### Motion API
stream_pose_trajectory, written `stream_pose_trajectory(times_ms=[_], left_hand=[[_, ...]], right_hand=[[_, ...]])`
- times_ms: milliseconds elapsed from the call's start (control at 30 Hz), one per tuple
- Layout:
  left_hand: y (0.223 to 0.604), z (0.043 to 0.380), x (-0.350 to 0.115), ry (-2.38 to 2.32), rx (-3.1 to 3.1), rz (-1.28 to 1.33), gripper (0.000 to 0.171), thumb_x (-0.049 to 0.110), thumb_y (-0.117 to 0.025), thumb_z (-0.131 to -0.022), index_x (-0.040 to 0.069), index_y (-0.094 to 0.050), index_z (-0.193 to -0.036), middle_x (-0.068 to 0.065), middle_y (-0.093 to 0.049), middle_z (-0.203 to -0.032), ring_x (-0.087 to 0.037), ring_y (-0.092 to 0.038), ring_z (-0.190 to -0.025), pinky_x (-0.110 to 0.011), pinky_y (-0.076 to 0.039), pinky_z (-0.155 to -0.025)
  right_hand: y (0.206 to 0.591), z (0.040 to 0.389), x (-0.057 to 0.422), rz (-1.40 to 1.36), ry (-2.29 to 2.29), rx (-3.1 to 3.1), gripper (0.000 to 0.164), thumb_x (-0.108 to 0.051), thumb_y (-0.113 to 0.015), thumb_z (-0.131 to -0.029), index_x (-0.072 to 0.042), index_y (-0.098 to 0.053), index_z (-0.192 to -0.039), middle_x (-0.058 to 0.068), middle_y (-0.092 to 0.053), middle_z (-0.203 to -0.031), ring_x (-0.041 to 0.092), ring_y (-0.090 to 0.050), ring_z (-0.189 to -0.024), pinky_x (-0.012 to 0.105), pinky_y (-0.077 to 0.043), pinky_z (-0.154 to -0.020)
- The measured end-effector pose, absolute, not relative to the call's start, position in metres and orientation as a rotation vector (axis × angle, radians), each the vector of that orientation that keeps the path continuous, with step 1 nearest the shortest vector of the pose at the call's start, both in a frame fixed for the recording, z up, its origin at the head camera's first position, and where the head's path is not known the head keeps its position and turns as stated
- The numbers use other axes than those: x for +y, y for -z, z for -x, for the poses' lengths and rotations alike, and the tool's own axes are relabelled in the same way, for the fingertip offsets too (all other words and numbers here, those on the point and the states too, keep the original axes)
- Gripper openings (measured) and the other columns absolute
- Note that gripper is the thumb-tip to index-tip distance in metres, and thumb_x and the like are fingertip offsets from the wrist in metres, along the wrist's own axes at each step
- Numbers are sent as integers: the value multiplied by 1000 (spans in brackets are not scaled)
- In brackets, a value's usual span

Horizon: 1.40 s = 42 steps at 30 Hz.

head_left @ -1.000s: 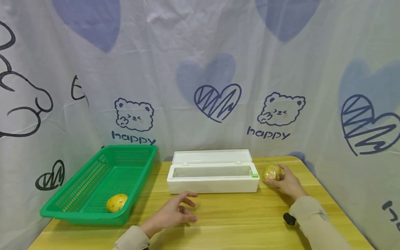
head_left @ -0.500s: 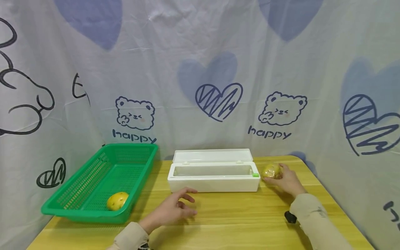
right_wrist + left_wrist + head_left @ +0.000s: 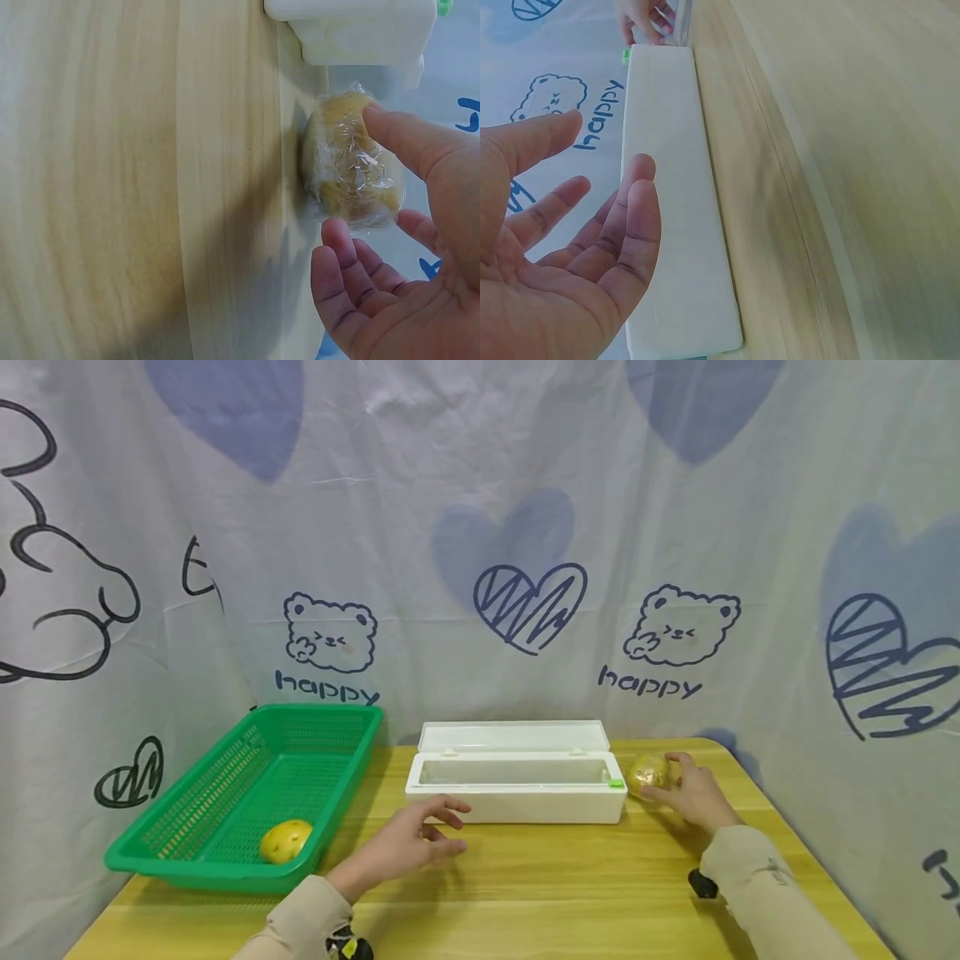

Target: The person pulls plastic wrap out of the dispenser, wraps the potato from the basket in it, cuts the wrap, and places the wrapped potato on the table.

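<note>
To the right of the white lidded box (image 3: 517, 804), my right hand (image 3: 697, 795) holds a potato wrapped in clear plastic film (image 3: 647, 773) between thumb and index finger. In the right wrist view, the wrapped potato (image 3: 349, 161) sits by the table, the thumb (image 3: 405, 139) on its upper side; the other fingers curve just beside it. My left hand (image 3: 405, 839) hovers before the box's left half, holding nothing, fingers loosely bent. Its palm and spread fingers (image 3: 634, 240) overlap the box's white front (image 3: 671, 202) in the left wrist view.
A green plastic basket (image 3: 347, 777) stands at the left with an unwrapped potato (image 3: 285, 842) in its near right corner. The box's lid (image 3: 513, 737) is raised at the back, with a green tab (image 3: 616, 783) at its right end. Printed cloth (image 3: 420, 468) hangs behind the wooden table (image 3: 555, 893).
My right hand and the wrapped potato have shifted slightly left, closer to the box. The left hand has moved a little up and toward the box. The head view has turned slightly.
</note>
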<state>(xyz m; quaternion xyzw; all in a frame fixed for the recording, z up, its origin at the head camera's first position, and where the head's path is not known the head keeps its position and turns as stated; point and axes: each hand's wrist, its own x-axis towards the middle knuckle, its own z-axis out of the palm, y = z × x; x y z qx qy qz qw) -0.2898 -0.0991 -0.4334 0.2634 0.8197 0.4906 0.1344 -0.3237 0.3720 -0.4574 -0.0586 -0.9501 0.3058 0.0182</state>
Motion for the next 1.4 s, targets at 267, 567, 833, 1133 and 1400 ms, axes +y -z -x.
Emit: stream_pose_trajectory(times_ms=[267, 567, 833, 1133, 1400], left_hand=[[432, 290, -99, -1447, 2369, -760, 46, 14, -76, -101, 4, -61, -143, -26, -67, -130, -19, -72, -89, -47, -63, -74], [424, 293, -99, -1374, 2456, -836, 38, 15, -76, -101, 5, -66, -137, -21, -71, -124, -26, -74, -87, -34, -62, -71], [398, 319, -99, -1023, 2881, -857, 11, 10, -77, -98, 7, -76, -109, -2, -74, -91, -10, -65, -69, -27, -56, -64], [378, 354, -95, -559, 3120, -659, 13, 14, -83, -94, 10, -79, -106, -2, -71, -87, -18, -63, -75, -34, -56, -67], [382, 373, -87, -445, 3084, -574, 14, 15, -85, -92, 14, -82, -105, -11, -78, -118, -28, -69, -92, -47, -61, -79]], right_hand=[[458, 325, 370, 117, -896, -2909, 93, -46, -75, -99, 10, -30, -159, 41, -58, -128, 47, -62, -111, 62, -53, -97], [443, 318, 367, 339, -882, -2888, 81, -46, -70, -102, 7, -39, -156, 38, -59, -134, 48, -63, -114, 62, -55, -93], [406, 310, 342, 78, -840, -2874, 40, -37, -71, -102, -1, -71, -120, 25, -72, -117, 37, -67, -103, 48, -56, -85], [375, 313, 297, -291, -874, -3005, 17, -25, -79, -98, -11, -78, -106, 6, -73, -97, 21, -62, -88, 35, -51, -77], [383, 330, 293, -440, -830, -3080, 17, -20, -81, -95, -7, -80, -107, 6, -75, -95, 18, -63, -85, 35, -53, -78]])
